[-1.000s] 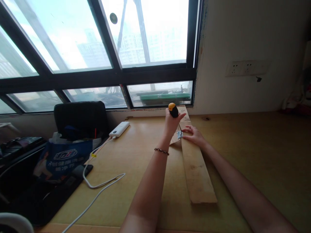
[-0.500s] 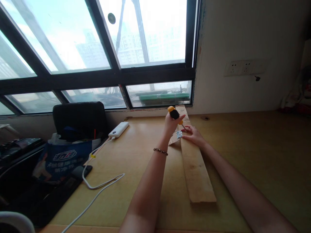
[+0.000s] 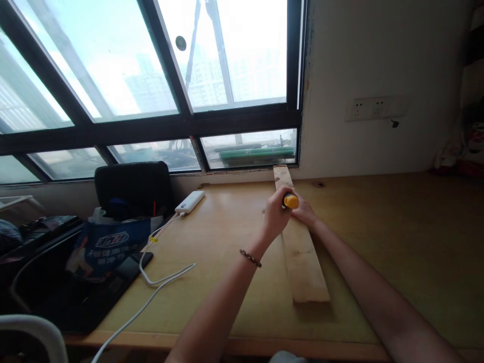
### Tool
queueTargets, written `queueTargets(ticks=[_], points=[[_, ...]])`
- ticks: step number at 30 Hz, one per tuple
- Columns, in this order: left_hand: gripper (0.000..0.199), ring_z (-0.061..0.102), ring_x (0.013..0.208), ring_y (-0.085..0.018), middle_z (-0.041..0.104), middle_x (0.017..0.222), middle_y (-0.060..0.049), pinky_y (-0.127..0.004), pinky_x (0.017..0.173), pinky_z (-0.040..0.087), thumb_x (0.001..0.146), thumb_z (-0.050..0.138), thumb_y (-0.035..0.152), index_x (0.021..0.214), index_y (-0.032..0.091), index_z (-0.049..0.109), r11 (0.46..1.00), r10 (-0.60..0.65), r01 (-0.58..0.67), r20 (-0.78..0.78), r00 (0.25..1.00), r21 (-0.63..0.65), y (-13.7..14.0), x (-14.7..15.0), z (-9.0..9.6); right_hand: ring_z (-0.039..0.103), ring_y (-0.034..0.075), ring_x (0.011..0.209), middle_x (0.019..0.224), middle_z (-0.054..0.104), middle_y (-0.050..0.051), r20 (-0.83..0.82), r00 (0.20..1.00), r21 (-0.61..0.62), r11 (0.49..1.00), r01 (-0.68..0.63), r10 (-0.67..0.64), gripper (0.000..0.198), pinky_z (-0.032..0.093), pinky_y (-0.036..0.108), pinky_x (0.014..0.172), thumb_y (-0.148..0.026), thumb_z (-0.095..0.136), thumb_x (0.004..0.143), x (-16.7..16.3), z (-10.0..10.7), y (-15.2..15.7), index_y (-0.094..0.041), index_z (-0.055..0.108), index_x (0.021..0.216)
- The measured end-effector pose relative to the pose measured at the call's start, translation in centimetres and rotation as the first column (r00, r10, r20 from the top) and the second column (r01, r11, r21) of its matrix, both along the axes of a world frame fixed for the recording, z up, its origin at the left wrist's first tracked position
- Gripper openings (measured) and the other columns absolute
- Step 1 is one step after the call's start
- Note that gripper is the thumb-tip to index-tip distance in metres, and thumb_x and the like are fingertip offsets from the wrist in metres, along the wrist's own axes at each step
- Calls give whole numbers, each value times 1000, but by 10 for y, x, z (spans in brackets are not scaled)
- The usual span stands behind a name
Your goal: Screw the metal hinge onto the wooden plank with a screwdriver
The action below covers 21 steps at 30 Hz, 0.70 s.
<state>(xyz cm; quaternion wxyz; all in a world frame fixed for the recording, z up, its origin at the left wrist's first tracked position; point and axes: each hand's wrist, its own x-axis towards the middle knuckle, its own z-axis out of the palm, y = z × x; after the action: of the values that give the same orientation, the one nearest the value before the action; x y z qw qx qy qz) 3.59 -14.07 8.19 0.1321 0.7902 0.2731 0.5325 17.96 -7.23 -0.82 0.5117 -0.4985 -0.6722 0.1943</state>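
Screwdriver: what looks like a screwdriver (image 3: pixel 291 201) is in the left hand (image 3: pixel 277 213), its yellow butt turned back toward the wearer; the shaft and tip are hidden, so where the tip meets the work cannot be told.
Left hand: closed in a fist around the handle, coming in from the left and set over the board (image 3: pixel 302 254).
Right hand: the right hand (image 3: pixel 304 212) lies low at the board's right edge, seemingly resting on it; its fingertips are behind the left hand and the handle, so how far they are spread, or whether they pinch anything, cannot be told.
Board's long axis: runs away from the wearer across the counter (image 3: pixel 212 292), leaning a little leftward toward its far end, which lies just below the window; the near end stops short of the counter's front edge.
Board under the hands: covered, so whether near and far stretches are one piece cannot be seen.
Nearer hand: both are beside each other, beyond the board's middle; the left is on top with the tool, the right lower and to its right.
Key relation: the handle stands above the board between the two hands, pointing away from the wearer and apparently downward.
Off to the left: a white power bank (image 3: pixel 190 202), well apart from both hands.
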Motion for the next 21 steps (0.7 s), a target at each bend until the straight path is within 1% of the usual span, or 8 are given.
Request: queueTargets(ticks=[2, 5, 8, 10, 13, 16, 19, 21], points=[[16, 54, 93, -16, 59, 94, -5, -37, 92, 38, 76, 47, 11, 89, 19, 50, 981, 3, 42, -232, 973, 189, -19, -14, -14, 58, 20, 96, 103, 63, 8, 11, 998, 2, 998, -55, 55, 57, 42, 36, 87, -27, 68, 60, 2, -1, 1, -15, 47, 112], [19, 50, 103, -16, 58, 99, -5, -39, 97, 34, 78, 44, 7, 89, 20, 52, 908, 97, 102, -443, 891, 406, -38, -39, -45, 56, 20, 100, 105, 61, 9, 61, 998, 58, 998, -7, 3, 53, 40, 38, 90, -26, 67, 63, 1, 5, -4, -16, 47, 111], [16, 49, 104, -16, 57, 97, -4, -37, 94, 38, 78, 47, 8, 85, 20, 54, 850, 193, 48, -395, 898, 524, -49, -56, -76, 57, 20, 97, 102, 62, 9, 78, 997, 121, 993, -4, -6, 36, 41, 38, 89, -27, 62, 70, -7, 20, -25, -17, 52, 103], [15, 47, 106, -17, 55, 99, -5, -38, 91, 40, 79, 46, 9, 85, 20, 54, 847, 251, -43, -328, 911, 529, -53, -59, -87, 60, 18, 87, 94, 64, 7, -3, 996, 78, 993, -86, 86, 28, 45, 34, 82, -31, 56, 76, -17, 30, -49, -18, 54, 101], [13, 45, 108, -19, 52, 101, -6, -39, 89, 42, 79, 49, 12, 87, 20, 55, 830, 312, -145, -233, 921, 538, -58, -58, -89, 62, 17, 78, 87, 65, 5, -129, 963, -24, 970, -241, 236, 29, 49, 30, 69, -38, 52, 79, -32, 36, -97, -19, 53, 101], [15, 45, 109, -20, 50, 103, -7, -41, 87, 43, 78, 52, 15, 93, 20, 54, 799, 329, -183, -162, 931, 572, -60, -58, -86, 61, 15, 70, 78, 65, 2, -148, 921, -97, 921, -376, 360, 30, 48, 27, 61, -39, 49, 81, -43, 32, -140, -19, 53, 104], [21, 45, 110, -20, 50, 104, -7, -41, 89, 42, 78, 51, 12, 98, 19, 51, 776, 315, -169, -140, 939, 607, -60, -61, -88, 60, 15, 79, 86, 63, 3, -118, 899, -74, 899, -431, 422, 25, 47, 27, 69, -36, 45, 84, -48, 25, -164, -20, 57, 98], [26, 45, 111, -20, 51, 104, -7, -40, 91, 41, 77, 52, 10, 101, 18, 50, 750, 312, -145, -152, 938, 646, -59, -63, -92, 60, 15, 74, 84, 62, 3, -164, 867, -119, 864, -490, 470, 26, 48, 25, 64, -37, 49, 82, -50, 21, -169, -19, 55, 100]])
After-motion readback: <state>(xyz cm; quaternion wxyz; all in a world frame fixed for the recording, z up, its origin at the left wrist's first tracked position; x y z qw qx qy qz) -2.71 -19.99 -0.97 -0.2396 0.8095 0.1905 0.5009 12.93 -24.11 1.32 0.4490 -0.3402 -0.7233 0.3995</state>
